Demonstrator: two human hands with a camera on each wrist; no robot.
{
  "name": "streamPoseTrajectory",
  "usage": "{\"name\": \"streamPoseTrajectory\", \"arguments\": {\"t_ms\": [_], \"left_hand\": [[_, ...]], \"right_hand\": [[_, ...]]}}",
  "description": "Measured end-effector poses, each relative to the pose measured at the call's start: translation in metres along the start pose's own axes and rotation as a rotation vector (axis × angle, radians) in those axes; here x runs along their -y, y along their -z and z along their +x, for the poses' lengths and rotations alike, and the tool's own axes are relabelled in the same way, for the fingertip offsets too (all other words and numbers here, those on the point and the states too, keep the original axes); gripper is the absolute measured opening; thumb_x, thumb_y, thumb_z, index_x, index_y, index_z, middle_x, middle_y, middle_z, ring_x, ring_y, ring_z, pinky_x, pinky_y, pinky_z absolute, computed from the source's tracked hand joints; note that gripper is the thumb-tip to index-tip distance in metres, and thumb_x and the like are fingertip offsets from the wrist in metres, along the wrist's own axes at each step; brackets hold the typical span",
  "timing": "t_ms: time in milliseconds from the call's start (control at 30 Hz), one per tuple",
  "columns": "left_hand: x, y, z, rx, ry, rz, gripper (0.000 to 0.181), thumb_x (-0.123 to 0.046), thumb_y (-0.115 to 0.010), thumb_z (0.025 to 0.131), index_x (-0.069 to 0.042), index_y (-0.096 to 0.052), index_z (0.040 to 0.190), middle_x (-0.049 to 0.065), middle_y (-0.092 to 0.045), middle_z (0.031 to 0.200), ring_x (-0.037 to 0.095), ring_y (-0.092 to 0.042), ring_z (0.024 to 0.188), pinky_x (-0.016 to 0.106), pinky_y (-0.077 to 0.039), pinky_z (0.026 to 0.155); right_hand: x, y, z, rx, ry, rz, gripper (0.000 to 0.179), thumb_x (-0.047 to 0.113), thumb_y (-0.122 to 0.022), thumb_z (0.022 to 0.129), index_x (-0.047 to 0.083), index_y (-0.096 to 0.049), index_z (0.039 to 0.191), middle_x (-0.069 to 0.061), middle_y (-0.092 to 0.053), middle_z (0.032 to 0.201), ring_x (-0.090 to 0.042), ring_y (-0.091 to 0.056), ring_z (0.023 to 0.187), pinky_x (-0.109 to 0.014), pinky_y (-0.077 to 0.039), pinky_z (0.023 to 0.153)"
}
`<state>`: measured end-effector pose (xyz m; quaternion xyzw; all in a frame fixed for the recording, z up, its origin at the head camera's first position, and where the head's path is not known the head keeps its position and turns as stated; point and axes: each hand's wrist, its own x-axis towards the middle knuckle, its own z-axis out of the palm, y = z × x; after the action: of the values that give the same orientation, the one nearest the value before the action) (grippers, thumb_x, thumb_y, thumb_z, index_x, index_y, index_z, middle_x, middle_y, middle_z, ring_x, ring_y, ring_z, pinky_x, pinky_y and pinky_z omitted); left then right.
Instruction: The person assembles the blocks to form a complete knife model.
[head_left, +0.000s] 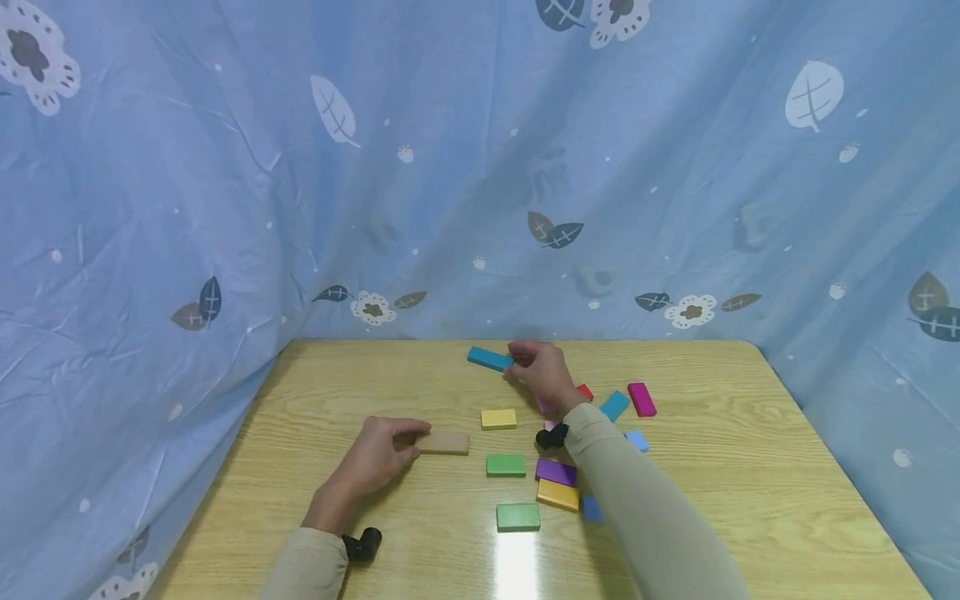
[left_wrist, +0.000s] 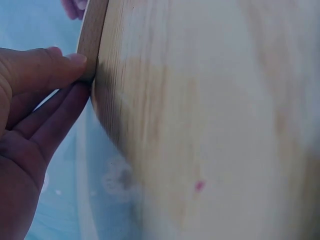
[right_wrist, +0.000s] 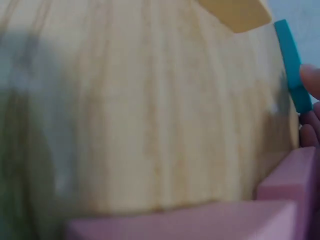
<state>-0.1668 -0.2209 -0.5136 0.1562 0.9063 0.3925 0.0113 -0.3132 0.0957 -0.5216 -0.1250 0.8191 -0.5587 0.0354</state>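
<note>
My left hand (head_left: 377, 454) pinches the left end of a plain wooden block (head_left: 446, 443) lying flat on the table. In the left wrist view the thumb presses one side of that wooden block (left_wrist: 93, 37) and the fingers lie against its end. Toward the back edge, my right hand (head_left: 543, 371) holds the right end of a teal-blue block (head_left: 489, 359) between thumb and fingers. The right wrist view has the thumb on this teal-blue block (right_wrist: 287, 47), fingertips curled by its lower end. Pink blocks (right_wrist: 200, 222) lie beneath the right wrist, mostly hidden in the head view.
Between the hands lie a yellow block (head_left: 498, 419) and two green blocks (head_left: 506, 465). Purple (head_left: 557, 472) and orange (head_left: 558, 495) blocks sit together nearer the front. Around the right forearm are red, teal (head_left: 615, 406), magenta (head_left: 642, 399) and blue blocks. A patterned curtain (head_left: 450, 167) hangs behind the table.
</note>
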Motion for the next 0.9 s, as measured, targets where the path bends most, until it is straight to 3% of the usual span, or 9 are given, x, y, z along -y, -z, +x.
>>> {"name": "streamPoseTrajectory", "arguments": {"t_ms": [133,267,467,667,900], "left_hand": [[-0.003,0.0,-0.001,-0.002,0.009,0.012,0.036,0.009,-0.081,0.092,-0.006,-0.083,0.124,0.01,-0.082,0.125,0.031,-0.076,0.123,0.043,-0.064,0.104],[-0.005,0.002,-0.002,-0.018,0.026,0.029,0.035,0.007,-0.082,0.092,-0.007,-0.083,0.123,0.008,-0.082,0.124,0.031,-0.076,0.123,0.045,-0.064,0.105],[-0.005,0.014,-0.009,-0.086,0.094,0.024,0.034,0.004,-0.084,0.091,-0.01,-0.085,0.122,0.005,-0.083,0.121,0.031,-0.076,0.123,0.048,-0.063,0.106],[-0.001,0.033,-0.024,-0.147,0.137,0.035,0.034,0.001,-0.084,0.093,-0.011,-0.084,0.125,0.007,-0.082,0.124,0.033,-0.075,0.125,0.049,-0.063,0.107],[0.006,0.058,-0.043,-0.204,0.12,0.029,0.036,0.006,-0.082,0.092,-0.003,-0.081,0.127,0.014,-0.082,0.124,0.037,-0.078,0.12,0.046,-0.065,0.101]], "right_hand": [[-0.002,-0.003,0.0,-0.024,-0.016,0.004,0.048,-0.004,-0.081,0.095,-0.002,-0.07,0.142,-0.018,-0.074,0.14,-0.033,-0.071,0.13,-0.046,-0.062,0.109],[-0.001,-0.001,0.001,-0.033,0.01,-0.1,0.042,-0.001,-0.079,0.098,0.0,-0.074,0.139,-0.017,-0.076,0.135,-0.032,-0.073,0.127,-0.044,-0.065,0.106],[0.008,0.008,-0.003,-0.005,0.053,-0.161,0.038,0.008,-0.078,0.102,0.003,-0.075,0.139,-0.015,-0.078,0.133,-0.032,-0.074,0.125,-0.04,-0.066,0.102],[0.033,0.011,-0.022,-0.022,0.103,-0.162,0.033,0.011,-0.081,0.099,0.006,-0.08,0.132,-0.011,-0.082,0.126,-0.03,-0.078,0.116,-0.045,-0.067,0.099],[0.056,0.003,-0.059,0.019,0.158,-0.09,0.029,0.01,-0.084,0.097,0.01,-0.083,0.127,-0.009,-0.083,0.123,-0.027,-0.081,0.112,-0.046,-0.068,0.099]]}}
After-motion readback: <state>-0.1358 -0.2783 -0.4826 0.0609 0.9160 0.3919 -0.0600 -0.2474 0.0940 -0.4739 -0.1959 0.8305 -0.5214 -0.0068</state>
